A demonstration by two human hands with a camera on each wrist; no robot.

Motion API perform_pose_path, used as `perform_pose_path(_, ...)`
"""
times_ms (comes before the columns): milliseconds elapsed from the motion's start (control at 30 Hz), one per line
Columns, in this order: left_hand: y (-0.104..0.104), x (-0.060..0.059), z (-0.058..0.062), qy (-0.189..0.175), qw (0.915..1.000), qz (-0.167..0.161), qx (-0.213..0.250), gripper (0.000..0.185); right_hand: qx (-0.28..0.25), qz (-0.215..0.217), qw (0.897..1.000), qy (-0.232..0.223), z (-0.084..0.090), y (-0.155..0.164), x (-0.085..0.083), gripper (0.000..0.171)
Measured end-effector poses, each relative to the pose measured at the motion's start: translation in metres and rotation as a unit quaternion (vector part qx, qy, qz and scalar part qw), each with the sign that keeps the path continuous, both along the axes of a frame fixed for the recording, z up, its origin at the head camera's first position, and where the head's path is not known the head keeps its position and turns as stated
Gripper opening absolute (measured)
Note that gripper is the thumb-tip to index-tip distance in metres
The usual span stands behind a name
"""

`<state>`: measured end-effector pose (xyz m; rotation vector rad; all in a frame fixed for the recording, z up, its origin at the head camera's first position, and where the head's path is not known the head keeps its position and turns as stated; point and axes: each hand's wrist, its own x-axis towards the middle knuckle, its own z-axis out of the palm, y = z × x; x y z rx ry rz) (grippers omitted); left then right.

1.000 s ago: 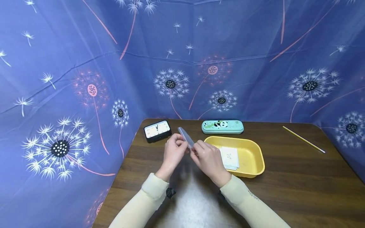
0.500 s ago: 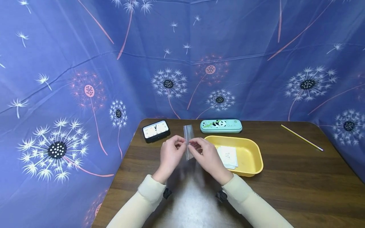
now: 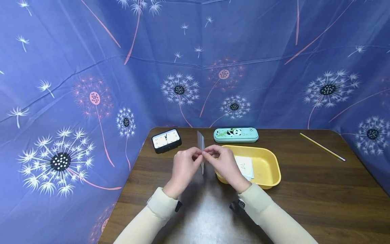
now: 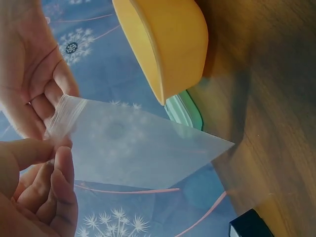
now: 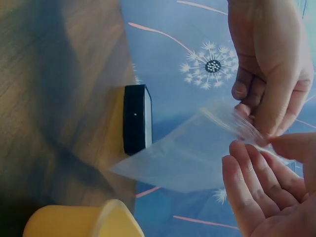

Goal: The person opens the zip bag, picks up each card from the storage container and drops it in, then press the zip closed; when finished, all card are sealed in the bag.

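Observation:
A clear zip-lock bag hangs flat between my two hands, its ridged seal edge uppermost. My left hand pinches that edge between thumb and fingers. From the other side my right hand pinches the same edge, thumb tip close to the left one. In the head view the bag shows nearly edge-on above the wooden table. No contents show through the plastic in either wrist view.
Beside my right hand is a yellow tray with white paper slips. A black clock stands back left, a green panda pencil case behind the tray. A pencil lies far right.
The bag was tilted a second ago, then turned broad side to the head view, and is now nearly edge-on. Both hands have kept close together at its edge, their fingertips shifting along it.

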<state>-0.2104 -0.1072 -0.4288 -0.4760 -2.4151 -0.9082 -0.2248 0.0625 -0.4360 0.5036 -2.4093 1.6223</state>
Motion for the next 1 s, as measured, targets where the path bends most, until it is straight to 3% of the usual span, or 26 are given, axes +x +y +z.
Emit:
perform_pose_path(367, 0.001, -0.001, 0.001, -0.014, 0.9997, -0.002, -0.022, 0.003, 0.053, -0.007, 0.998, 0.038, 0.004, 0.002, -0.002, 0.004)
perform_pose_path(767, -0.003, -0.009, 0.003, 0.035, 0.9962, 0.029, -0.074, 0.012, 0.110, -0.058, 0.990, 0.062, 0.003, 0.006, -0.004, 0.003)
perform_pose_path(1000, -0.016, -0.014, 0.004, 0.030, 0.9960, 0.038, -0.075, 0.013, 0.135, -0.079, 0.985, 0.068, 0.001, 0.017, -0.007, 0.006)
